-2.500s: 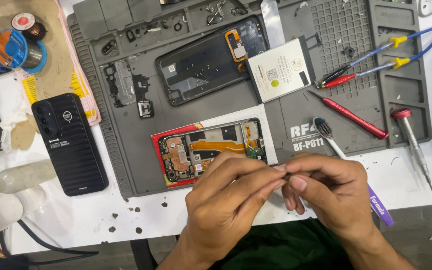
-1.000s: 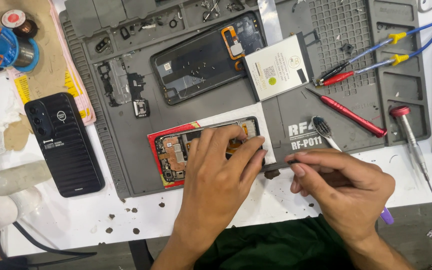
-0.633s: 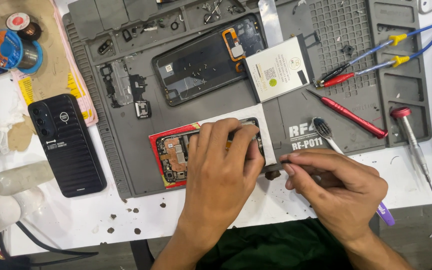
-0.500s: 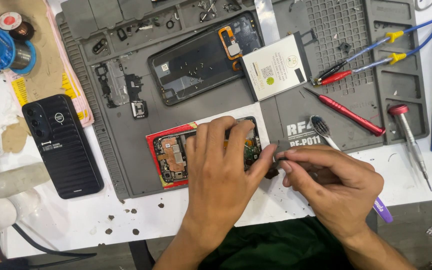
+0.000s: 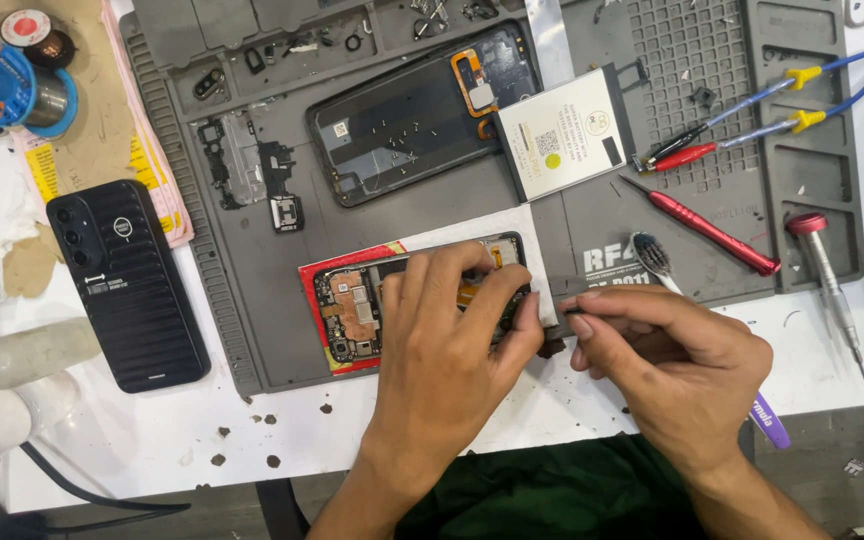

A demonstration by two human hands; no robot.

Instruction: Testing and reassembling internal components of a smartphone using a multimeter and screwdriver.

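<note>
**Two hands working at the opened phone on the grey mat**

In the head view, the left hand [image 5: 452,345] is lying flat over the opened phone [image 5: 367,315], fingers spread and pressing on its right half. The right hand [image 5: 677,365] is closing its fingers around a thin tool [image 5: 567,310], and the tip is touching the right edge of the phone.

The phone is lying on the grey work mat [image 5: 252,330], near the front edge. Behind the phone, a dark back cover [image 5: 402,115] and a white battery [image 5: 564,132] are resting. A red screwdriver [image 5: 712,232] is lying to the right of the phone, a black phone [image 5: 127,285] to the left, off the mat.

Compared with 2.5 seconds ago, the left hand has moved from the table edge onto the phone.
</note>
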